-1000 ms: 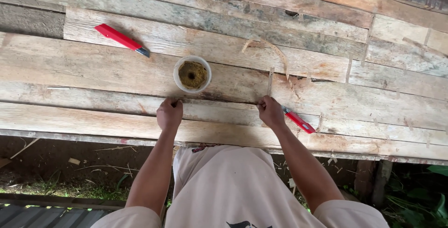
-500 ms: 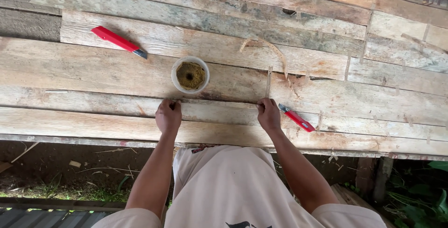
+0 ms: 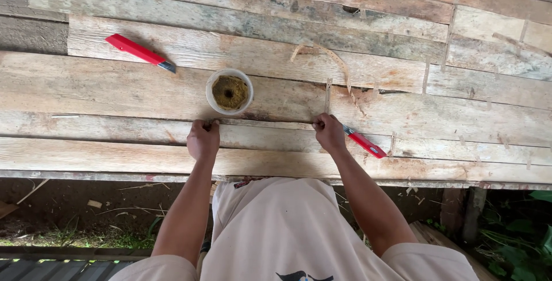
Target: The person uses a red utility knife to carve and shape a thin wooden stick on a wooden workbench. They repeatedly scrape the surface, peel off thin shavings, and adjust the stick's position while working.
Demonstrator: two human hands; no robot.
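Head view, looking down my own body. Both my arms reach forward, bare from the short sleeves to the wrists, elbows slightly bent and spread so that the forearms diverge toward the hands. My left hand (image 3: 203, 139) lies palm down, knuckles up, fingers (image 3: 210, 124) curled under and pinched together at the tips. My right hand (image 3: 329, 133) sits level with it and well apart, likewise palm down, fingers (image 3: 318, 124) folded into a closed grip, with a red knife (image 3: 363, 142) handle sticking out on its outer side. Both wrists are straight, in line with the forearms. My knees show at the lower edge.
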